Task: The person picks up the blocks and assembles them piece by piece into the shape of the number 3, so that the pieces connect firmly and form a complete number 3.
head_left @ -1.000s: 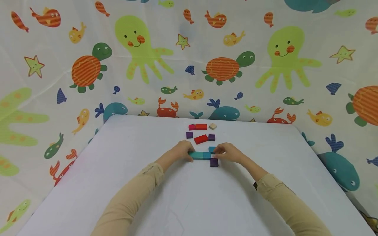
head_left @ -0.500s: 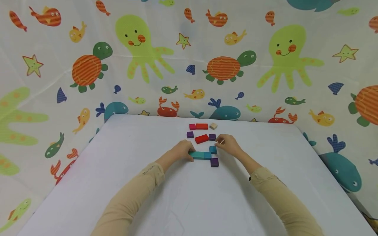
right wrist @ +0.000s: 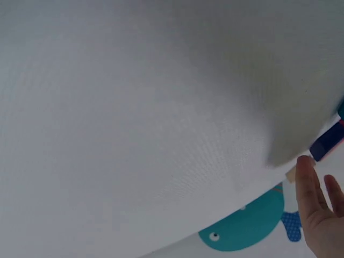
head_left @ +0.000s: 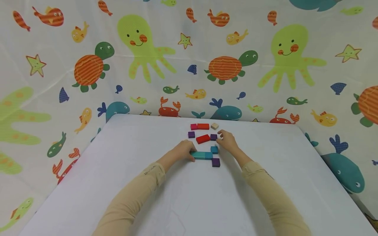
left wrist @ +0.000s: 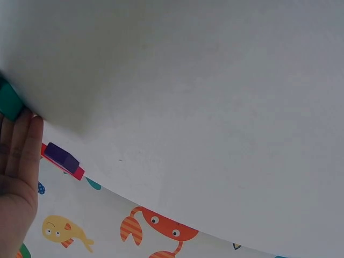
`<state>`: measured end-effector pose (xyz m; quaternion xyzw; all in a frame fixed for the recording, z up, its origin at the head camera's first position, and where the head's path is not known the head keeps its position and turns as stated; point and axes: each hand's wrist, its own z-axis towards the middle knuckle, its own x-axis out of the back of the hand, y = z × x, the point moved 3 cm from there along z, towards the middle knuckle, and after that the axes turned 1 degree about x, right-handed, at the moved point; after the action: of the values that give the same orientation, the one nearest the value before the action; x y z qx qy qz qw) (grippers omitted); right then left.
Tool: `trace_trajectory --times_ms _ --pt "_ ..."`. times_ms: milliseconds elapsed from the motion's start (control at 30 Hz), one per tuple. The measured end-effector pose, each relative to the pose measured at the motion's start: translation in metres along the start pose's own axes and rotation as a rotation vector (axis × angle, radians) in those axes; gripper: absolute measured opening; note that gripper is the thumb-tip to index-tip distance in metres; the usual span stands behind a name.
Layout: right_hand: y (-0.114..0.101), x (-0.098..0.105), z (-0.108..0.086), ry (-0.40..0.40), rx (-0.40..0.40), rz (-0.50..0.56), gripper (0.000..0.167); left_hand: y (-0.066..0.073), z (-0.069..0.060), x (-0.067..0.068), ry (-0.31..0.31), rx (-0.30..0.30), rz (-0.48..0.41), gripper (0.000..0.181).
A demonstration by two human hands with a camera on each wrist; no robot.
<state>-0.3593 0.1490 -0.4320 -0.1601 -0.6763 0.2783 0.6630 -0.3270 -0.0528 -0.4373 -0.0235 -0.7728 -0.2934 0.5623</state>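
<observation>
My left hand [head_left: 185, 150] grips the left end of a teal bar [head_left: 198, 155], whose right end meets a blue block [head_left: 208, 156]. In the left wrist view the fingers lie along a green-teal piece [left wrist: 9, 102]. My right hand [head_left: 227, 141] is beside a purple block [head_left: 213, 137], thumb and fingers parted and nothing between them. Below it sits another blue block [head_left: 214, 149], touching the bar's upper right corner. A purple block [head_left: 216, 162] lies at the lower right corner. In the right wrist view my right hand [right wrist: 318, 207] has its fingers extended.
Farther back on the white table [head_left: 165, 203] lie a tilted red block [head_left: 202, 139], a purple block [head_left: 191, 134], a pink block [head_left: 193, 127], a red block [head_left: 203, 126] and a beige block [head_left: 214, 126]. A patterned cloth [head_left: 183, 108] hangs behind.
My right hand has moved away from the blue and purple blocks at the bar's right end, up to the farther purple block. My left hand has stayed on the bar.
</observation>
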Motion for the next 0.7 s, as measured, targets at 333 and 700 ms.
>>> trace_trajectory --times_ms 333,700 --pt "0.006 -0.005 0.014 -0.029 -0.082 -0.013 0.039 0.002 0.002 -0.001 0.001 -0.015 0.015 0.041" --pt "-0.004 -0.008 0.020 0.003 -0.139 -0.058 0.035 0.002 0.000 0.001 -0.002 -0.018 0.013 0.041"
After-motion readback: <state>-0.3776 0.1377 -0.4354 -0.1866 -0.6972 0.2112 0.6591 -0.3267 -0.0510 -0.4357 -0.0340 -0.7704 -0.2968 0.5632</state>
